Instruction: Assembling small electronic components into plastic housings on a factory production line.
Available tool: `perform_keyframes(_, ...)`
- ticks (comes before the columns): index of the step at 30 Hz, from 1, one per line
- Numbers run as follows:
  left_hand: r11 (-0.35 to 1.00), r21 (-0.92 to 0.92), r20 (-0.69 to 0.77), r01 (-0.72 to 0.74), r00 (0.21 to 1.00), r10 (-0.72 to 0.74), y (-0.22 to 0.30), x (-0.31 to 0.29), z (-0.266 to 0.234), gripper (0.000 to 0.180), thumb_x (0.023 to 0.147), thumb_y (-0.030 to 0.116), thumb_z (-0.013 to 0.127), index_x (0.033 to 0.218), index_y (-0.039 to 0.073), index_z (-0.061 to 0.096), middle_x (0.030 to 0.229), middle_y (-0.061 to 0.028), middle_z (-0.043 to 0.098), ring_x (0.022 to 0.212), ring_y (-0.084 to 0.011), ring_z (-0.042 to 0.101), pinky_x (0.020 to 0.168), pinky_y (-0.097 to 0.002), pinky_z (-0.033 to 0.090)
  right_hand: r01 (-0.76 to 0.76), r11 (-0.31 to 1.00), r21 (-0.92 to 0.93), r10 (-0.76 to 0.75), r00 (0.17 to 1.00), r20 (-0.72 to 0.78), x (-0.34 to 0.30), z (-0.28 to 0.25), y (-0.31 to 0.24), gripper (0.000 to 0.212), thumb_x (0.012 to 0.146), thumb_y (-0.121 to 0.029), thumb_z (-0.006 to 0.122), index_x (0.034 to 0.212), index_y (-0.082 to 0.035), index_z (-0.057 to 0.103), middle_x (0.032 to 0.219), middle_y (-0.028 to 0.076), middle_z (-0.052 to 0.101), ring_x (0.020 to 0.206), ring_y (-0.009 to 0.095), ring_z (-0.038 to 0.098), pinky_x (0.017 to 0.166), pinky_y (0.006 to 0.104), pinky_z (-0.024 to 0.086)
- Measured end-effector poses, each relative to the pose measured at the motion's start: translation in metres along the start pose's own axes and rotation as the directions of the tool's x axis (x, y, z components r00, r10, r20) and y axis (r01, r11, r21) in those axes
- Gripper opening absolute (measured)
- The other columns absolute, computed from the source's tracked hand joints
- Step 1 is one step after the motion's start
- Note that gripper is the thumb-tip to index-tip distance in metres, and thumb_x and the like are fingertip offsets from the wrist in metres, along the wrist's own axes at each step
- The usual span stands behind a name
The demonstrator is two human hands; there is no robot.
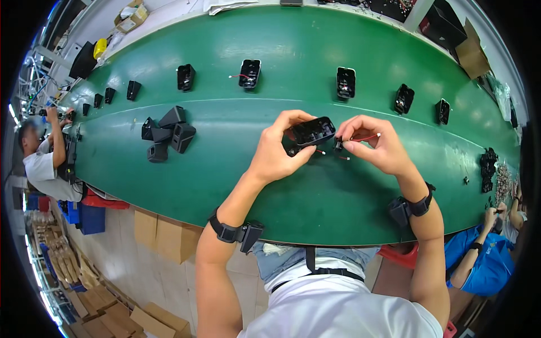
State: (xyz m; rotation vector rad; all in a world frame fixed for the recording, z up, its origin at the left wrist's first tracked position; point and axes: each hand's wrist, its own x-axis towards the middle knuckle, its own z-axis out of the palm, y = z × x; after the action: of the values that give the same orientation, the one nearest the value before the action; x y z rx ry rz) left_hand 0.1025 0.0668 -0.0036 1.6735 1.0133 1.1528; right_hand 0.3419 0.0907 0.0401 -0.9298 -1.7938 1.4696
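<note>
My left hand (277, 151) is wrapped round a black plastic housing (314, 131), tilted with its open side up. Just to its right, my right hand (378, 145) pinches a small black part (338, 144) between thumb and fingertips. Red wires with a white plug (378, 135) run from the fingers of that hand. Two more small white plugs (345, 158) show below, between the hands; where their wires lead is partly hidden. The small part and the housing are close together, and I cannot tell whether they touch. Both hands are above the green table (315, 208).
Several black housings stand in a row along the far side, one with a red wire (249, 74). A cluster of black housings (169, 132) lies left. Black parts (488, 169) are piled at right. One person (45, 163) works at far left, others (479, 253) at right.
</note>
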Motion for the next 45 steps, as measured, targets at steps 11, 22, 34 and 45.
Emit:
perform_keyframes(11, 0.991, -0.131, -0.055, -0.013, 0.998, 0.006, -0.002, -0.002, 0.003, 0.046, 0.073, 0.006, 0.071, 0.115, 0.002, 0.053, 0.104, -0.0084, 0.063, 0.091, -0.0152, 0.064, 0.073, -0.0274, 0.050, -0.043, 0.999, -0.009, 0.043, 0.998, -0.046, 0.001, -0.004, -0.005, 0.020, 0.084, -0.006, 0.069, 0.101, 0.002, 0.060, 0.101, 0.007, 0.064, 0.084, 0.012, 0.064, 0.077, 0.0265, 0.055)
perform_keyframes(22, 0.990, -0.140, -0.014, -0.019, 1.000, 0.017, -0.002, -0.002, 0.002, 0.048, 0.075, 0.008, 0.073, 0.118, 0.003, 0.052, 0.106, -0.0069, 0.064, 0.090, -0.0122, 0.060, 0.073, -0.0258, 0.047, -0.077, 0.996, 0.040, 0.078, 0.996, -0.048, -0.002, -0.005, -0.016, 0.016, 0.083, -0.006, 0.069, 0.096, 0.001, 0.063, 0.102, 0.005, 0.062, 0.093, 0.013, 0.062, 0.085, 0.0299, 0.054)
perform_keyframes(34, 0.882, -0.443, 0.217, 0.160, 0.974, -0.068, 0.005, -0.002, 0.000, 0.066, 0.072, 0.003, 0.078, 0.128, 0.003, 0.045, 0.116, -0.0125, 0.063, 0.106, -0.0176, 0.060, 0.095, -0.0327, 0.045, 0.274, 0.935, -0.225, -0.291, 0.956, -0.043, -0.005, 0.009, -0.013, 0.008, 0.078, 0.001, 0.071, 0.085, 0.000, 0.070, 0.089, 0.009, 0.071, 0.078, 0.018, 0.067, 0.074, 0.0287, 0.054)
perform_keyframes(45, 0.746, -0.569, 0.413, 0.345, 0.905, -0.103, 0.017, -0.004, -0.002, 0.079, 0.067, 0.010, 0.079, 0.135, -0.002, 0.040, 0.113, -0.0097, 0.060, 0.106, -0.0165, 0.059, 0.092, -0.0301, 0.048, 0.483, 0.808, -0.336, -0.492, 0.868, 0.067, -0.014, 0.018, -0.022, 0.020, 0.069, 0.005, 0.073, 0.087, -0.004, 0.072, 0.087, 0.008, 0.072, 0.083, 0.023, 0.068, 0.071, 0.0325, 0.056)
